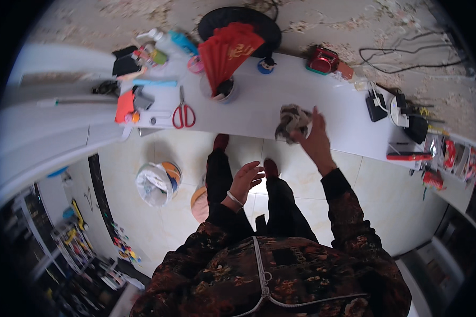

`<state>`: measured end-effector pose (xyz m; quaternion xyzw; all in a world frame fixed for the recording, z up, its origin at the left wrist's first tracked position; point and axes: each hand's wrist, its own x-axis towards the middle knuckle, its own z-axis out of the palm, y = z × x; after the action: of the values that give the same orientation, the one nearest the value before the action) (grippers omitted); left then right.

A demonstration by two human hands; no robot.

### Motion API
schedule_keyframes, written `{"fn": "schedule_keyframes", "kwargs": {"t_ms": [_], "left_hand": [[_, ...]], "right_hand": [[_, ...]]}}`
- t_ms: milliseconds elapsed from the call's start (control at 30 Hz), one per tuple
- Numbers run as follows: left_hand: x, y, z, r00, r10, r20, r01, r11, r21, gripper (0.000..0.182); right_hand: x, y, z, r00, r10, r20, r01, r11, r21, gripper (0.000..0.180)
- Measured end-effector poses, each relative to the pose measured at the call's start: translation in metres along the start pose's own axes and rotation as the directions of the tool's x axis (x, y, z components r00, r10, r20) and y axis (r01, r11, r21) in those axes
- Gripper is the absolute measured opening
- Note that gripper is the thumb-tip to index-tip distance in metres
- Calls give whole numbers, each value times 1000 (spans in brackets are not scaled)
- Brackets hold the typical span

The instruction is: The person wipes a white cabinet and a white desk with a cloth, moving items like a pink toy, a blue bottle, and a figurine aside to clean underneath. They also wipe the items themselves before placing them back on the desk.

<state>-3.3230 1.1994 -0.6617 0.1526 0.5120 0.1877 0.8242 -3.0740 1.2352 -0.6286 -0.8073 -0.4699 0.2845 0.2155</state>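
Note:
At the front edge of the white desk [254,95] lies a crumpled brown, grey and white patterned cloth [293,122]. My right hand [316,138] is at the cloth's right side, fingers and thumb spread. The thumb overlaps the cloth's lower right part; whether it touches is hard to tell. My left hand [246,181] hovers in front of my body, away from the desk, with bent, parted fingers and nothing in it. A pale bracelet [235,198] circles that wrist. Left of the cloth stands a tub [230,96] holding a red folding fan [230,51] with gold writing.
Red-handled scissors [184,115] lie at the desk's left. A red radio [322,60] stands at the back; chargers [377,107] and cables are at the right. On the floor, a lined waste bin [152,186] and a round stool [199,204] flank my legs.

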Motion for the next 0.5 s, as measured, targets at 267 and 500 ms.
{"fn": "schedule_keyframes", "kwargs": {"t_ms": [267, 500], "left_hand": [[155, 2, -83, 984, 10, 179, -99, 864, 495, 30], [265, -74, -139, 919, -24, 394, -259, 715, 649, 25]], "right_hand": [[107, 51, 111, 911, -253, -327, 121, 919, -374, 65], [139, 112, 207, 875, -311, -372, 133, 892, -431, 60]]}}
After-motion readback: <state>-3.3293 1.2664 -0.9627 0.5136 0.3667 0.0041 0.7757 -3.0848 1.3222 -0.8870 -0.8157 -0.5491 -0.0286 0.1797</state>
